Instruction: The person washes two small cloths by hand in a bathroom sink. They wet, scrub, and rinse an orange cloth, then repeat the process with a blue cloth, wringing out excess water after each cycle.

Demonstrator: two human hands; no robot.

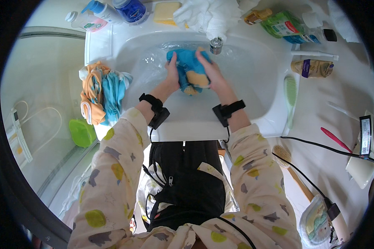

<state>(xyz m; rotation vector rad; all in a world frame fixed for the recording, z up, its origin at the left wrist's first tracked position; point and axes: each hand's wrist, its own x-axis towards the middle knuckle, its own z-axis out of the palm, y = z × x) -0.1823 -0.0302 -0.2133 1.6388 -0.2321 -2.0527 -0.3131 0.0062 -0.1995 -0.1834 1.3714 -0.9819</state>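
Observation:
Between my two hands is a bunched wet cloth item [187, 59], bright blue with orange-tan patches, held over the white sink basin [252, 84]. My left hand [173, 73] grips its left side, thumb on top. On the right side my right hand [210, 70] has hold of it, slightly blurred. Clear water ripples in the basin behind the cloth. Just beyond my right hand is the chrome faucet spout [216, 46], its upper part hidden by a white cloth [205, 15]. The fingers under the item cannot be seen.
Folded orange and blue garments [103, 93] lie over the sink's left edge. A soap bar [166, 13] and pump bottles [101, 11] line the back. Mouthwash bottles [282, 25], a green hairbrush [290, 99] and a black cable [327, 149] are at right. A green basin [82, 133] is lower left.

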